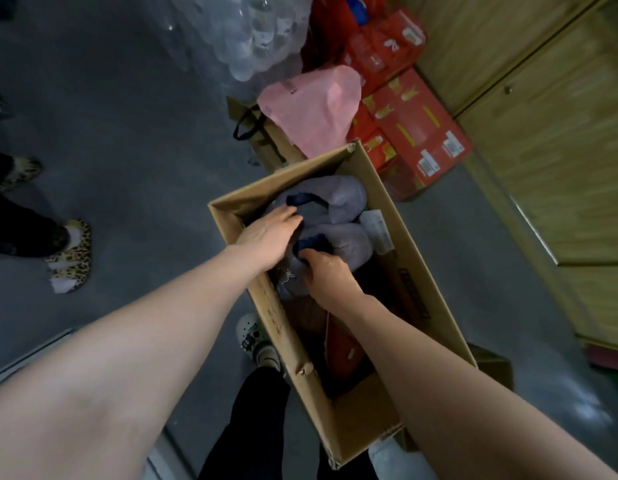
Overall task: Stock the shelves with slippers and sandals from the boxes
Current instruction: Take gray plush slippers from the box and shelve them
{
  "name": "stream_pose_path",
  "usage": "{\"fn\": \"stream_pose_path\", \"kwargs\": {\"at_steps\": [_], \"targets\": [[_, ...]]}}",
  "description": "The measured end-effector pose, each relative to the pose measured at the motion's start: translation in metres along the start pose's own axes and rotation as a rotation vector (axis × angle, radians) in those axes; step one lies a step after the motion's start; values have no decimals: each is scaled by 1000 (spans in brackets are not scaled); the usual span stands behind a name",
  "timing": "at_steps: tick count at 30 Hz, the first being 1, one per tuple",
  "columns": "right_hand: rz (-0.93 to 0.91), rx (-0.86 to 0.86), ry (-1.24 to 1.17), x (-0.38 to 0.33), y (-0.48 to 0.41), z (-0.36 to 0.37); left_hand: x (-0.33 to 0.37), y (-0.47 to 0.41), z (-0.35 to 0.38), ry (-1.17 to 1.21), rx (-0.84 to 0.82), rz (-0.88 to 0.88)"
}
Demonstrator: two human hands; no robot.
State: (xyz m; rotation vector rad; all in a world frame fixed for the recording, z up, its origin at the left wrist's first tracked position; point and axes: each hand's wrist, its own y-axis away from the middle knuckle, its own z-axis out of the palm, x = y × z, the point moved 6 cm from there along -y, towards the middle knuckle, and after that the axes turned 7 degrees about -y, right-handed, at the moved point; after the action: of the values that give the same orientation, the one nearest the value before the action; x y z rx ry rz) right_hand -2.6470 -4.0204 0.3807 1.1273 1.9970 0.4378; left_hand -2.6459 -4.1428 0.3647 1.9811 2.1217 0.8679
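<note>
The fingers of the right hand are curled and pinch the dark collar of the near slipper, a grey plush one. The fingers of the left hand lie close together and nearly straight over the far slipper, with their tips at its dark opening. The thumb is hidden, so I cannot tell if it hooks underneath.

To lift cleanly, the left hand probably needs to close on the collar as the right has. The soft body would likely squash and slip under a flat palm. The two slippers touch each other, so I would raise them together and straight up, clear of the box wall just left of the left fingers.

Both slippers lie directly under the fingers, in the far end of the open cardboard box. Just right of the right fingers a white paper tag lies against the slippers. Below the right wrist, deeper in the box, sit dark red items too dim to name.

Beyond the fingers, outside the box, are a pink sheet, red cartons and wrapped clear bottles. A wooden cabinet stands far to the right. No shelves show.
</note>
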Motion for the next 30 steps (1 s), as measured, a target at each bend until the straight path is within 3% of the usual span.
{"fn": "stream_pose_path", "kwargs": {"at_steps": [5, 13, 23, 30], "targets": [[25, -43, 59, -3, -11, 27, -10, -11, 17, -199, -69, -41], [58, -6, 200, 5, -22, 38, -8, -28, 16, -303, -3, -116], [-52, 17, 373, 6, 14, 10, -8, -15, 28, -228, -8, -156], [-128, 153, 521, 1, 44, -46, 21, 5, -15, -78, 150, -204]]}}
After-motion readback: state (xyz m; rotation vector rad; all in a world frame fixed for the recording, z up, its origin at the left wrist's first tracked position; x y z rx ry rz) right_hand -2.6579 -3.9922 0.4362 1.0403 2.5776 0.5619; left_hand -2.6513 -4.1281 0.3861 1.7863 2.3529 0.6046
